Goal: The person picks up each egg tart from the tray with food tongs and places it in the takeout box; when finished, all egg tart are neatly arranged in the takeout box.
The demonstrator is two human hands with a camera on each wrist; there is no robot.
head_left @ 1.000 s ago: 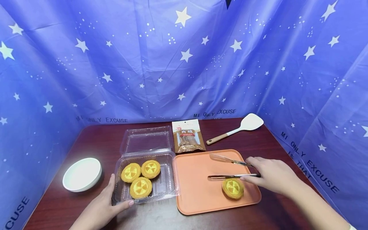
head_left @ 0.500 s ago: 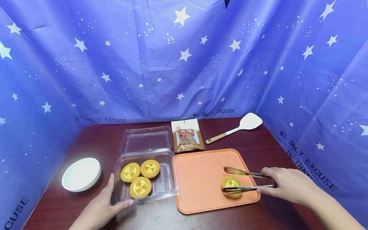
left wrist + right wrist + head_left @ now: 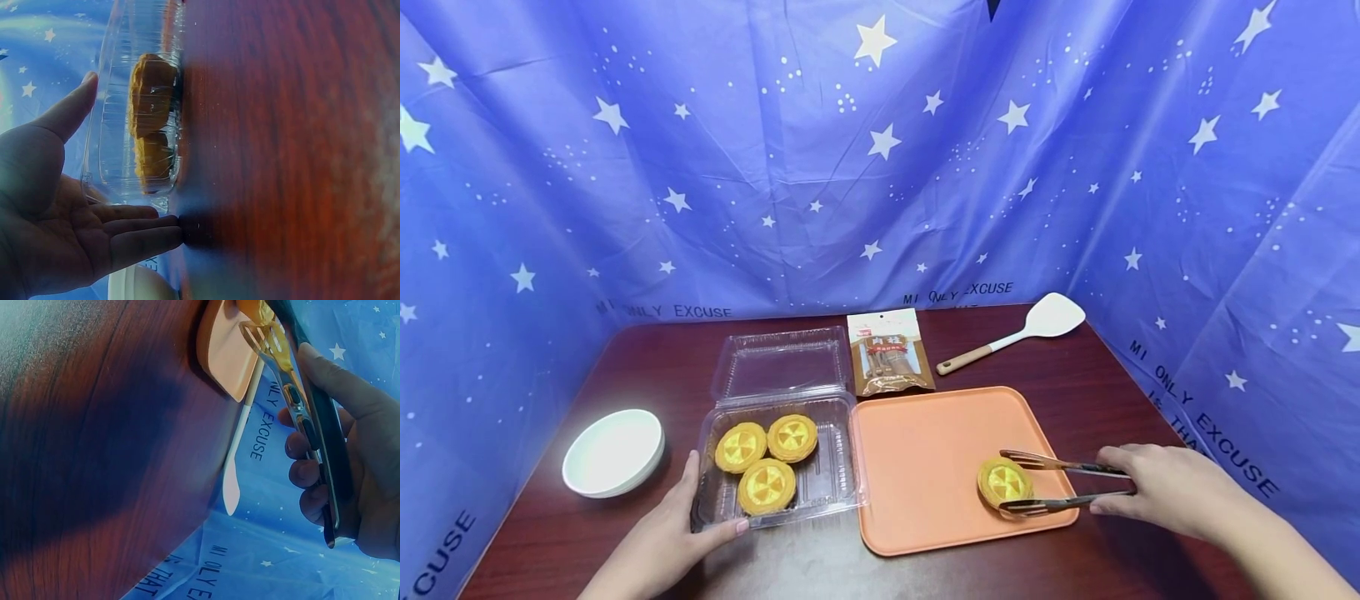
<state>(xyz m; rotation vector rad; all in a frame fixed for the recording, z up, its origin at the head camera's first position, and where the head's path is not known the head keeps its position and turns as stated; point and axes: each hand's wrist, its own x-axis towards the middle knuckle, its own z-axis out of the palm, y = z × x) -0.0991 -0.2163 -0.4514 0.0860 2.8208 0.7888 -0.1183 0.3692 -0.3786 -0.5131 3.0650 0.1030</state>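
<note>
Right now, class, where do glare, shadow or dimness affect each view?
Head view: the bowl is washed out to near-featureless white; left wrist view: the left hand looks dim, and glints on the clear box interrupt the tarts; right wrist view: a broad shadow darkens the table.

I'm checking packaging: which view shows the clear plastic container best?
The head view: the clear plastic container shows almost whole, its lid open. The left wrist view gives a side-on part, cut off at the top; the right wrist view shows none.
</note>
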